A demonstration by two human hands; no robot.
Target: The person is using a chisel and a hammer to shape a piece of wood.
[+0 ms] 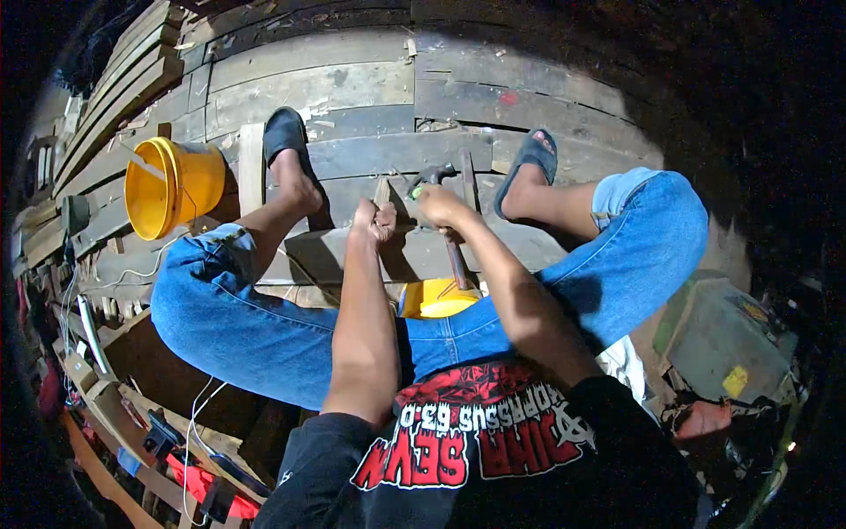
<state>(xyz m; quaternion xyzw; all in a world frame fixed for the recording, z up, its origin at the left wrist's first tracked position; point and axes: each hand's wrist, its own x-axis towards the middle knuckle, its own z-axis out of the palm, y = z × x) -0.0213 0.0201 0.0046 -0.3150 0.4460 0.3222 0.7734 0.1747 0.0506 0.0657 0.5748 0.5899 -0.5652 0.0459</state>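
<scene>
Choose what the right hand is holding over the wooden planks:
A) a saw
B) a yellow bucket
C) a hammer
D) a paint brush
C: the right hand grips a hammer, its metal head above the fist and its handle running down toward the lap.

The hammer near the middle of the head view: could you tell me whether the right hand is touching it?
Touching. In the head view the right hand is closed round the hammer; its head shows above the fist, its handle below.
</scene>
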